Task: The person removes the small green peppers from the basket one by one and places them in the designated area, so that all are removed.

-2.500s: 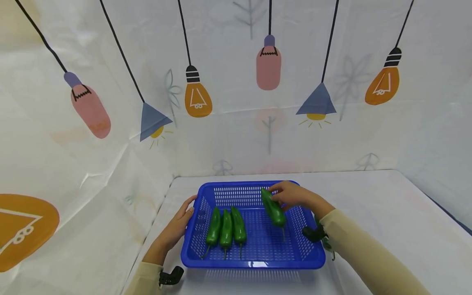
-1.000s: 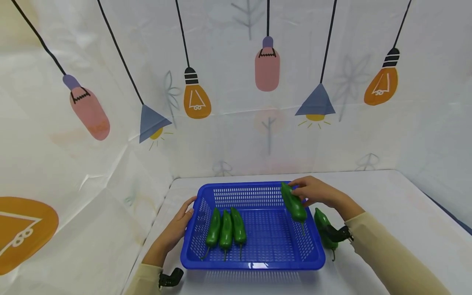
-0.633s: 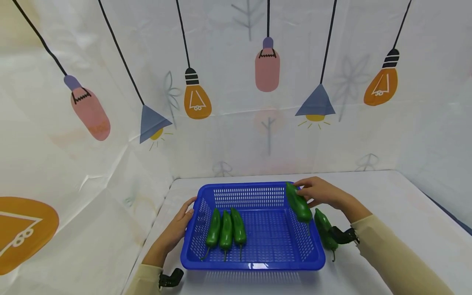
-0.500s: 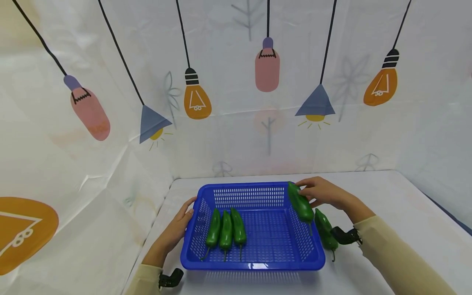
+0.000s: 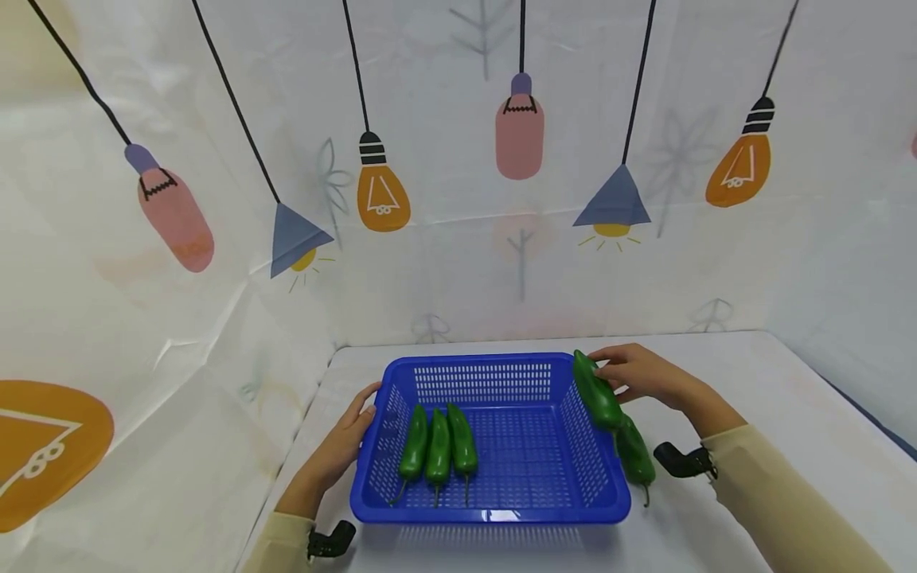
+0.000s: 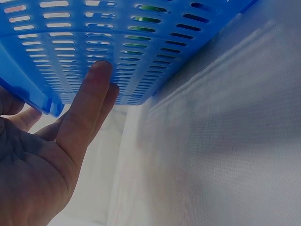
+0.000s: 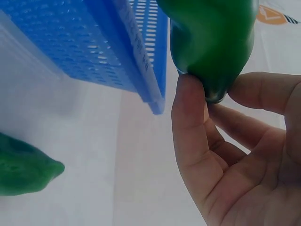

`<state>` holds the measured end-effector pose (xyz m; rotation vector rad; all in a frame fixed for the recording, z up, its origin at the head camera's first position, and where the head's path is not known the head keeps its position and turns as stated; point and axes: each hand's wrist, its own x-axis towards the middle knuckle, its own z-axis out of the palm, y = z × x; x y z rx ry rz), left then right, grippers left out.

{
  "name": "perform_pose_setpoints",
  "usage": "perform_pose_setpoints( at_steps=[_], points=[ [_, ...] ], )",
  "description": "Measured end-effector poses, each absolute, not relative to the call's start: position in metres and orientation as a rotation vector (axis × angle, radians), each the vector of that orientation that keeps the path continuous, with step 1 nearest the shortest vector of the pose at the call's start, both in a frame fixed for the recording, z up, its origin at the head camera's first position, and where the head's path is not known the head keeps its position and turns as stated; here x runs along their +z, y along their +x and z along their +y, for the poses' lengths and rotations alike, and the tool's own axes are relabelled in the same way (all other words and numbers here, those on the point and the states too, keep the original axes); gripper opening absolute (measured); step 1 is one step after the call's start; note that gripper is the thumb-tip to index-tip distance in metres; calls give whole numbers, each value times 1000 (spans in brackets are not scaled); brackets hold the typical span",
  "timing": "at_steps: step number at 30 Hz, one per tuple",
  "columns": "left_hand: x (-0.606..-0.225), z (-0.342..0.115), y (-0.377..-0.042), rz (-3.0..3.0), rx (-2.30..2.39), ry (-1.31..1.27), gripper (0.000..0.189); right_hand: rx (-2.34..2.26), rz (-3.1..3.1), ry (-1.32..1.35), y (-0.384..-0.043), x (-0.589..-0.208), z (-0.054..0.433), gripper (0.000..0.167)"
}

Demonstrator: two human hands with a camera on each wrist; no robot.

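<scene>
Clock refs: basket centre, head view, 12 = far side. Writing first: faint marks run along the rim of the blue rectangular slotted plastic basket (image 5: 516,454) in the right wrist view, too blurred to read. Head view has a pale glossy patch (image 5: 500,516) on the rim at 6 (label or glare, can't tell).

Right hand (image 5: 637,372) is at 2, in a narrow grip: thumb and fingers pinch a long glossy green pepper with a thin stem (image 5: 597,395). Held pepper is up at the right rim, tip toward 11, stem toward 5. Rim contact: can't tell. Left hand (image 5: 351,434) is at 9, fingers extended and touching the basket's left side.

Three smooth tapered green peppers (image 5: 438,450) lie side by side in the basket at 9, stems toward 6. A loose shiny green pepper (image 5: 636,455) lies on the white woven-textured table (image 5: 702,509), just outside the right wall, a bit past 3.

View differences: head view overlaps held and loose peppers; right wrist view shows them well apart, loose one at 8 of that frame. Same view shows the pinch is on the tapered end. Left wrist view shows fingertips against the slotted outer wall, plus green glimpses through slots at 12. Head view adds cream sleeves (image 5: 795,501).
</scene>
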<state>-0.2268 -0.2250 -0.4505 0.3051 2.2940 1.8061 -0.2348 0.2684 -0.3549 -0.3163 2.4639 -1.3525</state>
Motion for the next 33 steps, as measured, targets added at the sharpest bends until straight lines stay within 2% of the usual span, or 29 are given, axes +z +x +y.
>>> perform_pose_setpoints(
  at_steps=[33],
  points=[
    [-450, -225, -227, 2307, 1807, 279, 47, -1389, 2495, -187, -219, -381, 316, 51]
  ],
)
